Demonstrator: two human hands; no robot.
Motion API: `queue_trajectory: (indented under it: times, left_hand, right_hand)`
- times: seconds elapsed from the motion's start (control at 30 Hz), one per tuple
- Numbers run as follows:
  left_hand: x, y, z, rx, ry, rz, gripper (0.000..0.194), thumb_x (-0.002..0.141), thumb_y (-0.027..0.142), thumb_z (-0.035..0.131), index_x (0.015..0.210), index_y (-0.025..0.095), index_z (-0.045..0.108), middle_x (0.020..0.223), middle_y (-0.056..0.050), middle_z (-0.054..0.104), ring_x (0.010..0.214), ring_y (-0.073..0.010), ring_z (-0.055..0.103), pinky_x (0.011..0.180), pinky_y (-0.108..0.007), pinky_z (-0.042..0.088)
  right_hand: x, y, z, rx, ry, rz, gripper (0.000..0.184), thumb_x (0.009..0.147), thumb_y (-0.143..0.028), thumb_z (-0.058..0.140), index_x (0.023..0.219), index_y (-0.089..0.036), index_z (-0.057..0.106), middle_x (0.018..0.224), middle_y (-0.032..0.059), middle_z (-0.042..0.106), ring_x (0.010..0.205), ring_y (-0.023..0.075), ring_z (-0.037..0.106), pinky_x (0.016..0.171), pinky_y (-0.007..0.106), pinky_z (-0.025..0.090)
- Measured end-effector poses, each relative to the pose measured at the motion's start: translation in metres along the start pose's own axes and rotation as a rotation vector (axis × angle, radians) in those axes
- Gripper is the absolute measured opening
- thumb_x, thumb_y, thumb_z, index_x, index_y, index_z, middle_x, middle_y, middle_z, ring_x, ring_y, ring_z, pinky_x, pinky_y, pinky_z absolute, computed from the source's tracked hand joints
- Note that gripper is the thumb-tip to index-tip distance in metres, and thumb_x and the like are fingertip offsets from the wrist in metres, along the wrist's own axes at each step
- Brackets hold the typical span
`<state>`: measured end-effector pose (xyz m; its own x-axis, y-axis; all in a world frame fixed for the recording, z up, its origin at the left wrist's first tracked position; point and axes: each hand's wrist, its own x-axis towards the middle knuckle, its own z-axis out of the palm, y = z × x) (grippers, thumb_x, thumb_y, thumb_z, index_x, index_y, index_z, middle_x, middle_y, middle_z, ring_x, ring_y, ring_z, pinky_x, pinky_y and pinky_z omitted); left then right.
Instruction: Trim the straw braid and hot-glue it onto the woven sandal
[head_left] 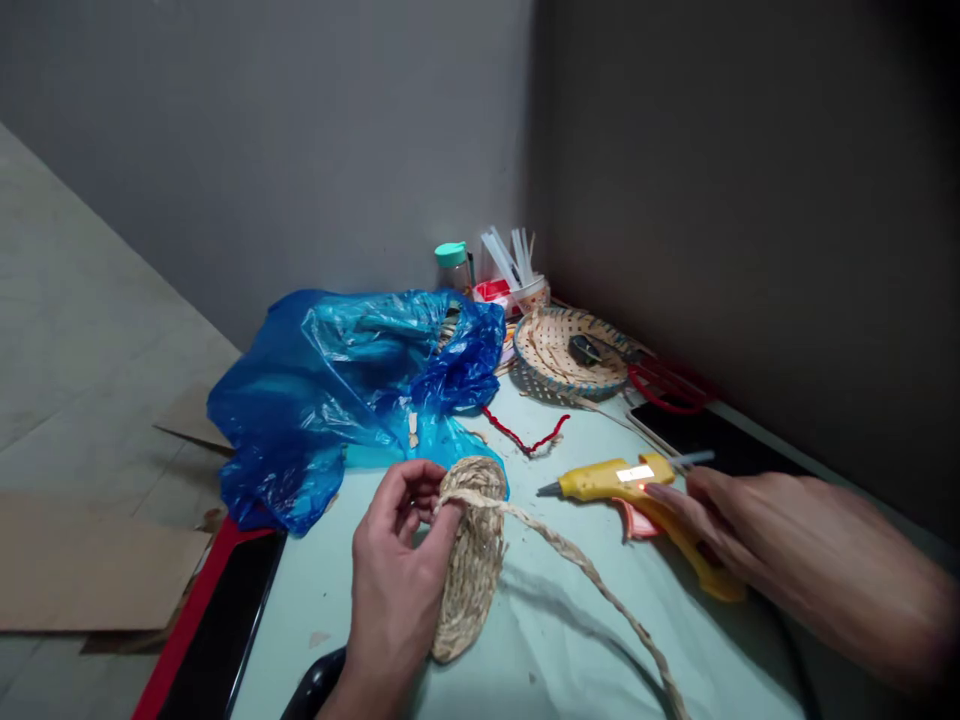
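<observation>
My left hand [409,560] pinches the edge of an oval sole-shaped piece of coiled braided straw [472,570], tilted up above the table. A loose tail of the straw braid [577,560] leaves the piece at my thumb and runs down to the right, past the frame's lower edge. At the right, my right hand [750,530], slightly blurred, has its fingers around the back and handle of a yellow hot glue gun [615,480]. The gun's nozzle points left, a glue stick pokes out behind, and a small red light glows. Beneath it lies an orange-pink piece [637,520].
A crumpled blue plastic bag [300,370] covers the table's back left. Behind stand a jar with a teal lid [451,255] and a cup of glue sticks [531,292]. A woven basket [547,350], red-handled scissors [664,385], a phone [697,430] and red twisted cord [517,437] lie nearby.
</observation>
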<state>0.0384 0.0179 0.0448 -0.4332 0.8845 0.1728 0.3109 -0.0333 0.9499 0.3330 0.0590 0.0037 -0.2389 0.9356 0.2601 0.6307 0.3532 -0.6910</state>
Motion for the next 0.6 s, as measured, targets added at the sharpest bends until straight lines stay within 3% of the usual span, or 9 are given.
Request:
queue_trajectory:
  times: [0.03,0.1,0.17,0.2,0.27,0.37,0.6]
  left_hand:
    - [-0.001,0.001,0.000,0.010,-0.006,0.000,0.015,0.072,0.026,0.075,0.085,0.019,0.071,0.078,0.000,0.070,0.072,-0.0129,0.067,0.067,-0.019,0.056]
    - [-0.002,0.002,0.001,0.024,-0.020,-0.001,0.013,0.072,0.025,0.074,0.084,0.020,0.071,0.078,0.001,0.070,0.072,-0.0125,0.067,0.067,-0.018,0.055]
    - [-0.003,0.002,0.000,0.036,-0.041,-0.002,0.012,0.073,0.024,0.073,0.084,0.021,0.071,0.077,0.001,0.071,0.071,-0.0126,0.067,0.067,-0.019,0.055]
    - [-0.003,0.002,0.000,0.046,-0.059,-0.001,0.012,0.074,0.024,0.072,0.085,0.022,0.070,0.078,0.002,0.071,0.072,-0.0128,0.067,0.067,-0.019,0.055]
    - [-0.004,0.002,0.000,0.066,-0.089,0.007,0.011,0.077,0.024,0.071,0.088,0.022,0.069,0.080,0.002,0.072,0.073,-0.0130,0.068,0.068,-0.020,0.055]
    - [-0.006,0.001,0.000,0.087,-0.099,0.024,0.010,0.077,0.022,0.069,0.086,0.023,0.069,0.079,0.002,0.072,0.071,-0.0132,0.069,0.067,-0.021,0.055]
    - [-0.011,-0.002,0.003,0.124,-0.125,-0.021,0.012,0.076,0.023,0.070,0.087,0.025,0.071,0.079,0.003,0.073,0.073,-0.0138,0.068,0.067,-0.022,0.054]
  right_hand:
    - [-0.004,-0.005,0.001,-0.095,0.046,-0.011,0.046,0.090,-0.061,0.065,0.063,-0.024,0.062,0.042,0.0017,0.050,0.031,0.0152,0.039,0.039,0.030,0.011]
    - [-0.010,-0.024,0.007,-0.243,0.078,-0.083,0.038,0.098,-0.059,0.057,0.081,-0.026,0.065,0.061,0.0028,0.062,0.044,0.0202,0.054,0.041,0.032,0.023]
    - [-0.012,-0.050,0.019,-0.389,0.116,-0.415,0.038,0.108,-0.054,0.040,0.115,-0.023,0.062,0.092,0.0064,0.074,0.070,0.0233,0.071,0.058,0.035,0.049]
    - [-0.010,-0.063,0.025,-0.417,0.146,-0.514,0.040,0.110,-0.051,0.038,0.126,-0.019,0.057,0.100,0.0088,0.075,0.080,0.0249,0.073,0.066,0.037,0.054]
    - [-0.003,-0.082,0.035,-0.405,0.147,-0.722,0.030,0.112,-0.034,0.036,0.124,-0.013,0.055,0.091,0.0071,0.074,0.076,0.0207,0.072,0.065,0.033,0.053]
    - [0.012,-0.092,0.039,-0.391,0.117,-0.863,0.026,0.106,-0.007,0.037,0.124,-0.006,0.055,0.077,0.0036,0.068,0.066,0.0180,0.064,0.061,0.033,0.049]
    - [0.037,-0.088,0.036,-0.230,0.185,-0.904,0.019,0.098,-0.004,0.061,0.116,-0.004,0.061,0.078,0.0063,0.064,0.071,0.0177,0.054,0.058,0.032,0.044]
